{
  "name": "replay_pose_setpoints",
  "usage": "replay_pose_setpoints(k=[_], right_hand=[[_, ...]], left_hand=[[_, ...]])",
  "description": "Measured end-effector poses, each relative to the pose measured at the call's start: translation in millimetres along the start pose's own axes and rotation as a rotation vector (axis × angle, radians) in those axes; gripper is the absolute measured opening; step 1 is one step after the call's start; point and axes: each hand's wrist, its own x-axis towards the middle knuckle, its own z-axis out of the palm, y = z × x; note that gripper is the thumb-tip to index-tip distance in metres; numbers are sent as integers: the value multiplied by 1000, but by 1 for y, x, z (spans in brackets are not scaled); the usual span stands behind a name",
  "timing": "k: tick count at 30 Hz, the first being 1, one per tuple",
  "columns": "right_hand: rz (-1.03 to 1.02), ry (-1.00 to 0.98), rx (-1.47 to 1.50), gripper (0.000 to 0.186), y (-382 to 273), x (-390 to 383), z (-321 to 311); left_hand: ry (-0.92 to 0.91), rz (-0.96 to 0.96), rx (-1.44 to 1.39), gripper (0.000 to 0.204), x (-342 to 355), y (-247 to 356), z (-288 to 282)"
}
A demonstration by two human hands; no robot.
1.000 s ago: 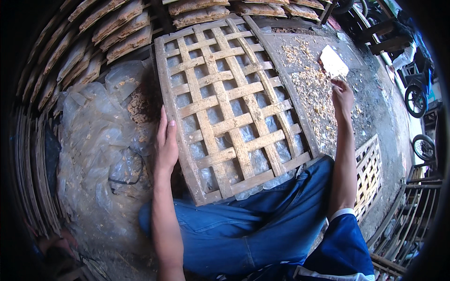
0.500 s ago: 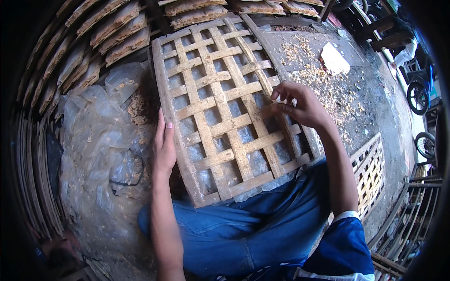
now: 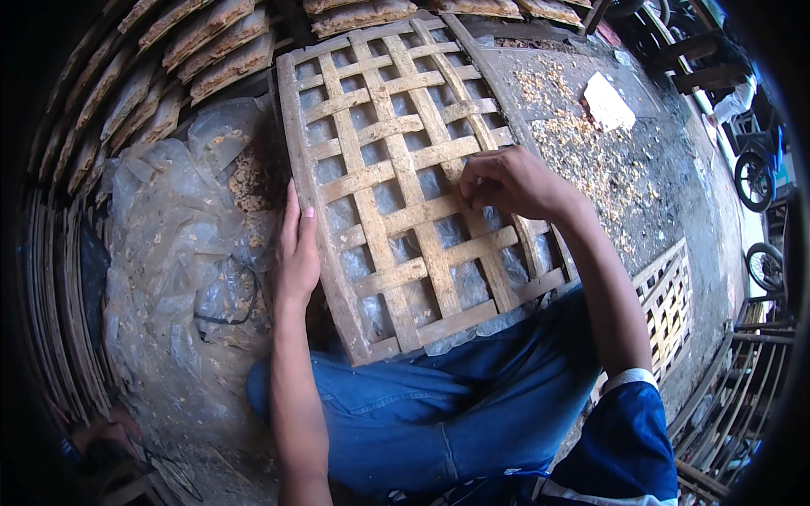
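A rectangular wooden lattice tray [image 3: 397, 160] of woven flat slats rests tilted over my lap, its near end on my blue trousers. Clear plastic sheet [image 3: 449, 230] shows through the gaps in the weave. My left hand [image 3: 297, 257] holds the tray's left rail, thumb along the side; its other fingers are partly hidden. Over the right half of the lattice is my right hand [image 3: 512, 184], knuckles up and fingers curled down against the slats. Its fingertips are partly out of sight, so whatever they pinch cannot be made out.
Crumpled plastic sheeting [image 3: 181, 228] lies on the left. Stacked trays with a crumbly filling [image 3: 228, 55] stand behind it. Crumbs [image 3: 582, 148] and a white scrap [image 3: 608, 103] litter the ground at right, near another lattice tray [image 3: 668, 308]. A motorbike [image 3: 757, 169] stands farther right.
My right hand has moved left and inward over the lattice, its fingers curling downward. The left hand keeps its place on the rail, and the tray has shifted slightly.
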Motion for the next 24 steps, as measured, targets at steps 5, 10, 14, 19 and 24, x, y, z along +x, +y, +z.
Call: replay_pose_setpoints(k=[5, 10, 14, 19, 24], right_hand=[[26, -46, -57, 6, 4, 5, -1], [37, -35, -37, 6, 3, 4, 0], [9, -16, -66, 5, -2, 1, 2], [187, 83, 122, 8, -4, -14, -3], [409, 891, 185, 22, 84, -60, -44]], left_hand=[[-2, 16, 19, 59, 1, -1, 1], [-2, 30, 36, 59, 2, -2, 1], [-1, 42, 44, 58, 2, -3, -1], [17, 79, 78, 58, -2, -9, -3], [23, 70, 109, 58, 1, -4, 1]])
